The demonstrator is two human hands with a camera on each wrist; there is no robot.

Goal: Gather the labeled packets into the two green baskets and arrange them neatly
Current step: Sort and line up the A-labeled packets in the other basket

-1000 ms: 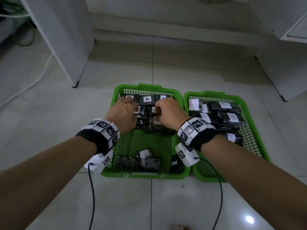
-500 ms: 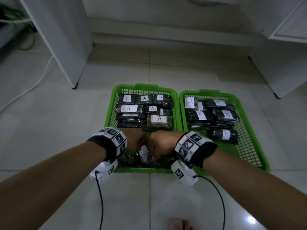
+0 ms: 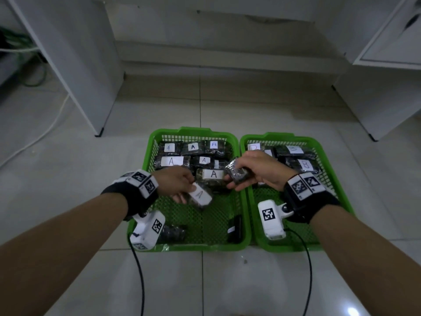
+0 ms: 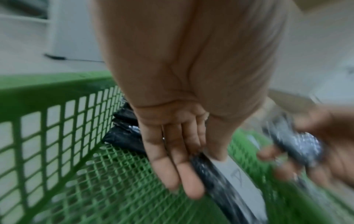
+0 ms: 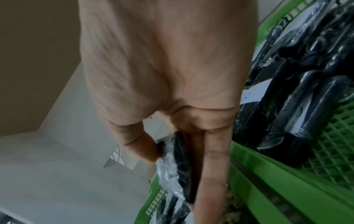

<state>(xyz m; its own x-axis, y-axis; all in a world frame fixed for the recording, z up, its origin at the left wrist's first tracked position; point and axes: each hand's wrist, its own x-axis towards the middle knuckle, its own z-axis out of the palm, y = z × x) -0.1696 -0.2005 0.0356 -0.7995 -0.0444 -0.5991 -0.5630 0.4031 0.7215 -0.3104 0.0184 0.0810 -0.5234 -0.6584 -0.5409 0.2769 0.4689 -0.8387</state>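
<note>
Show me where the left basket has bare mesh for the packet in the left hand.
Left basket: bare mesh mid-floor, between the stacked A packets at the far end and two loose packets by the near wall. The far end is crowded. The left hand holds its A packet just above that patch.

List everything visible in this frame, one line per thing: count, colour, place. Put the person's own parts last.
left basket: one, green, on the floor, holds A-labelled packets.
right basket: one, green, touching the left basket's right side, holds B-labelled packets.
stacked packets: several per basket, dark with white labels, far ends.
loose packets: two, dark, near end of left basket.
cabinets: white, both sides.
cable: white, floor at left.
wrist cameras: two, white, on black bands.
left hand: holds an A-labelled packet.
right hand: holds a dark packet, label unseen.
</note>
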